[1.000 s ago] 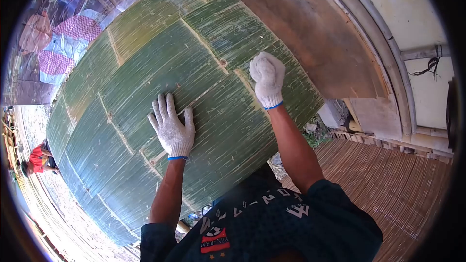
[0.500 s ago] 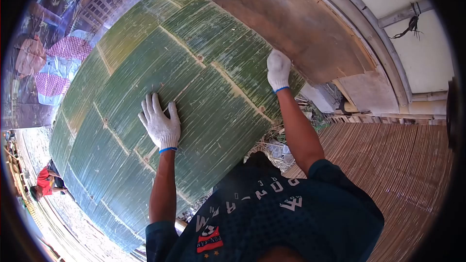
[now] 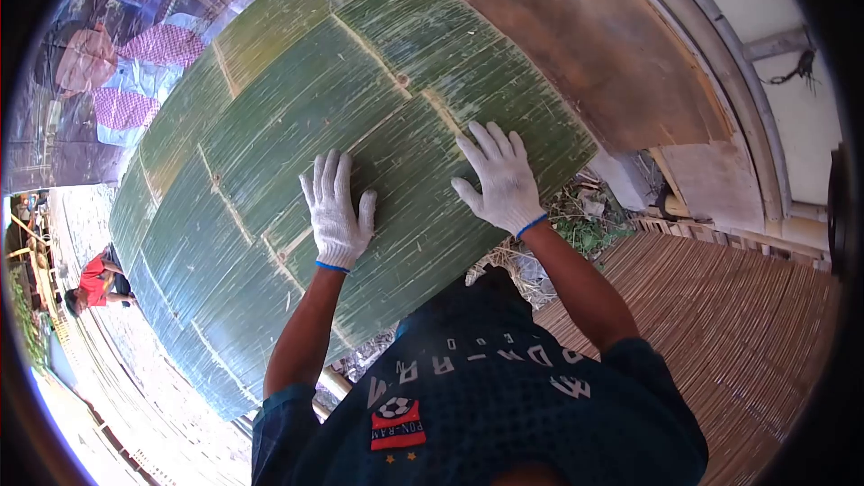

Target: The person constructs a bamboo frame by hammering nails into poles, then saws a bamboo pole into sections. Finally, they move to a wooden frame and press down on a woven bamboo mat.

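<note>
Both gloved hands lie flat against a large green panel of flattened bamboo (image 3: pixel 297 153), which stands tilted in front of the person and fills most of the view. The left hand (image 3: pixel 339 213) presses near the middle of the panel's lower half, fingers spread and straight, gripping nothing. The right hand (image 3: pixel 499 182) sits just beside it toward the panel's right edge, likewise splayed with the palm on the surface. Open palms make sense here: the panel is broad and has no handle, so flat pressure at two spots steadies it better than a pinch at the rim would. The white knit gloves (blue at the cuffs) probably guard against the splintery, scored surface.

The panel leans toward a weathered brown board (image 3: pixel 585 45) and a pale wall with bamboo poles (image 3: pixel 720 81) behind it. Below the right arm lies a floor of split bamboo slats (image 3: pixel 747 324), with weeds and debris (image 3: pixel 576 225) at the panel's foot. At far left a person in a red shirt (image 3: pixel 93 281) crouches on the ground, well apart. Checked cloths (image 3: pixel 135 72) show beyond the panel's upper left, too distorted by the lens to tell whether they hang or lie.
</note>
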The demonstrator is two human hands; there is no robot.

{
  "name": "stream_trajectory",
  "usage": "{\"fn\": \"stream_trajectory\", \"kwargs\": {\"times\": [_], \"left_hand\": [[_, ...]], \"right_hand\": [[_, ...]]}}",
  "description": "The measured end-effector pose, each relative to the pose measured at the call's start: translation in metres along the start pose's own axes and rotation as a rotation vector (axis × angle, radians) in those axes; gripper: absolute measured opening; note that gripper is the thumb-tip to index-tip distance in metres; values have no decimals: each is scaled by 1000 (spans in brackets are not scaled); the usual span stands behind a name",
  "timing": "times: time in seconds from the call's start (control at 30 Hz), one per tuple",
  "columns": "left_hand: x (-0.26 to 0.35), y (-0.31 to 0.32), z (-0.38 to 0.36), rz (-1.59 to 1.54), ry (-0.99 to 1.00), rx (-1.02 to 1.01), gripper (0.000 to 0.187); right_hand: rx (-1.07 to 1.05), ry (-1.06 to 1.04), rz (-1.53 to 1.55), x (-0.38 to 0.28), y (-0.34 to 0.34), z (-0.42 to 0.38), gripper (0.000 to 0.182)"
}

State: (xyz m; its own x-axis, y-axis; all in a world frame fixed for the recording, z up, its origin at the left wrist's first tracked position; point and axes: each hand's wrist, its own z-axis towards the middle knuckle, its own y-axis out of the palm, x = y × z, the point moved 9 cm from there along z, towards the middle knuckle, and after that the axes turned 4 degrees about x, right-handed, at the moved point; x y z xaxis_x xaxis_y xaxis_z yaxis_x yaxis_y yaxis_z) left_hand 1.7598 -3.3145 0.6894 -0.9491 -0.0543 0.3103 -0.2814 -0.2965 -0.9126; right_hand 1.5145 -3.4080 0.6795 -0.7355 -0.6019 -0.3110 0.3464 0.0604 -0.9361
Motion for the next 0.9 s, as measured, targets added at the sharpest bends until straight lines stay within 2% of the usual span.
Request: {"fn": "stream_trajectory", "kwargs": {"times": [0.03, 0.3, 0.43, 0.5, 0.6, 0.63, 0.73, 0.77, 0.9], "left_hand": [[0, 0, 3, -1, -22, -21, 76], [-2, 20, 10, -5, -55, -262, 78], [-2, 21, 11, -9, -64, -284, 81], [-1, 19, 15, -3, -57, -279, 82], [-10, 11, 19, -76, -91, -133, 83], [-24, 6, 21, -47, -211, -40, 80], [-49, 2, 38, 81, -371, 131, 76], [-48, 8, 39, 104, -354, 62, 73], [-44, 7, 47, 107, -359, 18, 69]], "right_hand": [[-18, 10, -37, 1, 3, 1, 73], [-129, 62, -19, 2, 7, 10, 71], [-163, 62, -25, 4, 9, 14, 72], [-139, 55, -22, 5, 5, 17, 72], [-131, 44, -9, 6, 5, 16, 72], [-126, 42, -1, 6, 5, 15, 72], [-141, 57, 4, 5, 3, 16, 71], [-142, 55, 8, 5, 2, 17, 71], [-159, 68, 20, 4, 5, 16, 71]]}}
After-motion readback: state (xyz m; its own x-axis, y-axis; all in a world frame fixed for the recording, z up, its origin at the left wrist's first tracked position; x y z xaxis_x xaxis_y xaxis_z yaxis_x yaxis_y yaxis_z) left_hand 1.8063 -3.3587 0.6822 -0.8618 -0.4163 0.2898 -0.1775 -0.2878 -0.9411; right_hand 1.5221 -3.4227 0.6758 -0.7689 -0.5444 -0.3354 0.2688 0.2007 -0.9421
